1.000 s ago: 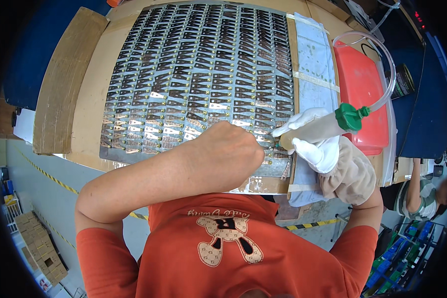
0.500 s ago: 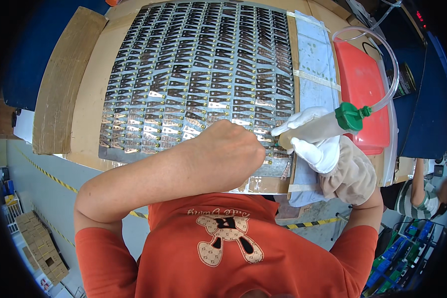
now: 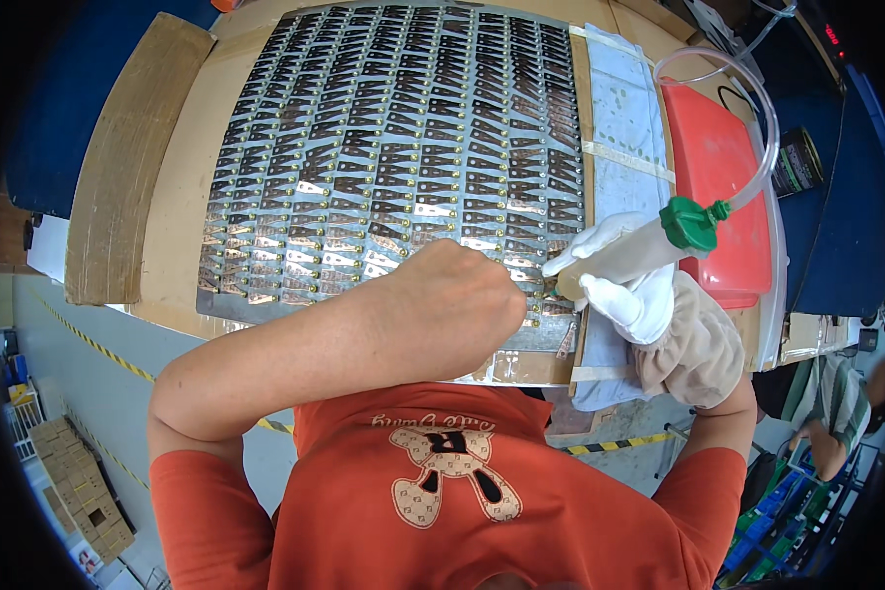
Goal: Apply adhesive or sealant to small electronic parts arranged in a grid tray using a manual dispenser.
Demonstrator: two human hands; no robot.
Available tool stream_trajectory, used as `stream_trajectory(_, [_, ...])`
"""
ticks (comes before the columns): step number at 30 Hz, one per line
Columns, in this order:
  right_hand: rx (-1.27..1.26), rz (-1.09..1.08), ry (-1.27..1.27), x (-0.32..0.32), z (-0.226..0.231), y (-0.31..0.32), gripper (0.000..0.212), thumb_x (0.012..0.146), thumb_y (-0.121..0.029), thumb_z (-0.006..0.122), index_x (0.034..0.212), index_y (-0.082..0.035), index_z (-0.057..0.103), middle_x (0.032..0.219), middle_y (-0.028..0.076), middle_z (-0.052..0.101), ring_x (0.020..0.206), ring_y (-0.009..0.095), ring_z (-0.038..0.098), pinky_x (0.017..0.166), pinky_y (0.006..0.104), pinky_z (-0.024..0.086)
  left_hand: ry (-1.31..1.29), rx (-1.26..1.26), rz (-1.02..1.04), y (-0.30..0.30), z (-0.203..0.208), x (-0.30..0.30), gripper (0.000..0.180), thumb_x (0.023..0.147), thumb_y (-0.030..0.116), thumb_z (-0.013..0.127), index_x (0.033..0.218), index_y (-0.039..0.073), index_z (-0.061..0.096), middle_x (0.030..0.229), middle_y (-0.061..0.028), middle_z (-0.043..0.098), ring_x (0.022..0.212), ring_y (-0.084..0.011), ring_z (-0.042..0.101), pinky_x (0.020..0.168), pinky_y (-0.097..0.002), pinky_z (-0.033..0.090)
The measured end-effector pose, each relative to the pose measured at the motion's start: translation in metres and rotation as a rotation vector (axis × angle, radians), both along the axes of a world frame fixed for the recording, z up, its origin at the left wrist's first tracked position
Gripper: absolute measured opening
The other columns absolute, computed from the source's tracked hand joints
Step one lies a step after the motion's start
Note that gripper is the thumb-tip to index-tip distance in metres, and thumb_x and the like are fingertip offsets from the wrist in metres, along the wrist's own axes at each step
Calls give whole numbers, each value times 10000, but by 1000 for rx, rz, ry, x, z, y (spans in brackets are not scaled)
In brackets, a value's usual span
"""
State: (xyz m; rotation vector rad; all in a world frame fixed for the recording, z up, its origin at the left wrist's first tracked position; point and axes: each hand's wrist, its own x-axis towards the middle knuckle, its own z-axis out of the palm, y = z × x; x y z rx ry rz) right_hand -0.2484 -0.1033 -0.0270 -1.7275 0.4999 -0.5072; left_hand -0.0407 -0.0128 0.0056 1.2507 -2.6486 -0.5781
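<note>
A metal plate (image 3: 403, 128) carries rows of small dark and copper-coloured two-pronged parts (image 3: 435, 169) with brass-coloured dots at their ends. Over its near edge lies my bare left hand (image 3: 467, 295), closed like a fist with the back up; its fingers are curled out of sight, and I cannot see what is in them. In a white glove, my right hand (image 3: 634, 295) grips a translucent dispensing syringe (image 3: 624, 258), tilted with its tip low over the plate's near right corner. A green cap (image 3: 690, 224) closes the syringe's upper end, with a clear tube (image 3: 779, 128) running from it.
Right of the plate, a blue cloth (image 3: 624, 108) is taped down, with a red box-like piece (image 3: 713, 177) beyond it. A dark can (image 3: 798, 162) stands farther right. Cardboard (image 3: 138, 157) borders the left side. Another person (image 3: 831, 413) is at the far right.
The syringe's capped end and the tube have shifted slightly left, uncovering more of the can, while its tip moved slightly right. My left hand stays put. The person at far right has moved.
</note>
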Motion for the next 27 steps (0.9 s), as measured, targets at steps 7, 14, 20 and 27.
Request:
stream_trajectory(7, [234,-96,-79,13,13,-4,261,733,-90,597,948,-11,472,842,223,630,594,182,599,483,222,453,-3,-6,9,0,-4,2,118,696,51,524,775,-29,559,561,-170,563,544,-305,603,480,-392,461])
stream_trajectory(14, [174,-87,-190,5,-6,-5,314,715,-106,688,944,-15,494,856,137,633,793,192,607,711,312,489,-40,28,12,-5,3,3,216,702,58,523,885,-25,605,535,-160,557,522,-303,594,482,-396,458])
stream_trajectory(20, [168,-133,-11,12,0,-4,285,706,-72,671,934,-7,511,844,105,643,787,159,602,705,296,486,-43,42,37,-8,1,5,210,729,57,510,893,-14,621,544,-165,566,523,-303,596,480,-400,455])
stream_trajectory(27, [92,-101,-74,8,-4,-5,237,707,-80,671,903,-22,551,829,73,639,759,151,597,687,282,481,-46,48,29,-11,3,3,213,744,65,507,899,-20,626,557,-169,575,536,-309,603,488,-398,460])
